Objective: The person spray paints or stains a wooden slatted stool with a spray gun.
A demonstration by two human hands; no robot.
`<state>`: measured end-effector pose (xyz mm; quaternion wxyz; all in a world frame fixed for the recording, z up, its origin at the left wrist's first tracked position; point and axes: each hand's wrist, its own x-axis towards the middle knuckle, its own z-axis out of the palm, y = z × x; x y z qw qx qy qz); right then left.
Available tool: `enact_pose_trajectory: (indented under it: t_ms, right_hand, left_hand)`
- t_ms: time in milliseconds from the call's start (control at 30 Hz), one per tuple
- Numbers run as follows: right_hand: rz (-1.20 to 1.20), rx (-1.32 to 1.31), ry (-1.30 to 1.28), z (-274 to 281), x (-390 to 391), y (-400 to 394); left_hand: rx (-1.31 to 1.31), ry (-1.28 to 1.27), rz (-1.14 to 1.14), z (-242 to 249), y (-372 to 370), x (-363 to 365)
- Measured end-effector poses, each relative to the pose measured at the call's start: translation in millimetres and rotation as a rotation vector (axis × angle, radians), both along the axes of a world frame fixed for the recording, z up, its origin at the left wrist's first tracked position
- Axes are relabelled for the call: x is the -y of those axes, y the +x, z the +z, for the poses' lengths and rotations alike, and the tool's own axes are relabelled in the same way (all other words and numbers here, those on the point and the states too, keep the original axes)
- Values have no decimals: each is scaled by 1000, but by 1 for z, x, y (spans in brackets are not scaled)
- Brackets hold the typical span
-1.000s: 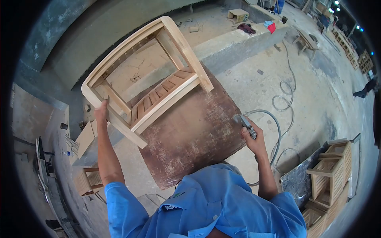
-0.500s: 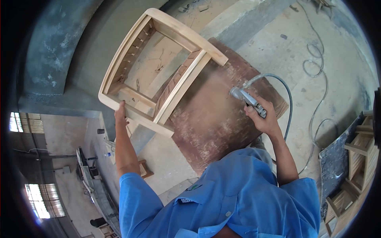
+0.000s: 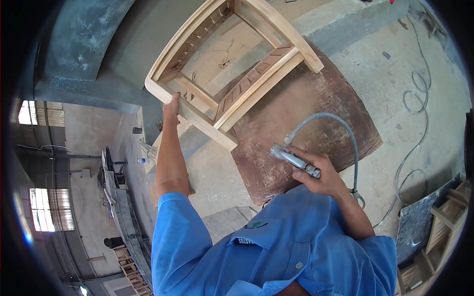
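Observation:
My left hand [image 3: 171, 107] is closed around the near side rail of a pale wooden furniture frame [image 3: 195, 117], which has rounded corners and slatted inner faces. The frame stands tilted over a worn brown board [image 3: 316, 106]. In my right hand [image 3: 318, 171] is a silver metal spray gun [image 3: 291, 159], its nozzle end pointing left toward the board. A grey-blue hose [image 3: 348, 129] arcs from the gun and loops back past my right wrist. The gun is apart from the wooden frame. My right fingers wrap the gun's body, partly hidden from above.
A long thin hose [image 3: 412, 153] lies coiled across the concrete floor at right. More slatted wooden pieces [image 3: 439, 232] lean at the lower right beside a dark panel [image 3: 419, 217]. A low concrete ledge [image 3: 340, 22] runs behind the frame. A cluttered bench [image 3: 118, 202] stands at left.
The spray gun has drawn back toward my body, and the haze at its nozzle has faded. My left hand keeps its grip; the frame sits higher and further right in view.

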<state>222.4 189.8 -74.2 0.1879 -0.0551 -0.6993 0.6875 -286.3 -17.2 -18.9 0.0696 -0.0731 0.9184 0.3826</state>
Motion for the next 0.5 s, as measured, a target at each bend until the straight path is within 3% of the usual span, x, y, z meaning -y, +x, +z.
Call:
enact_pose_trajectory:
  t_ms: [100, 333, 500]
  right_hand:
    - [55, -99, 18, -7, 12, -12]
    - [75, -48, 11, -10, 11, -18]
    - [-93, 25, -11, -18, -6, 3]
  left_hand:
    - [14, -7, -7, 0, -3, 1]
    - [-25, -2, -25, -8, -18, 8]
    - [-1, -6, -35, -4, -20, 7]
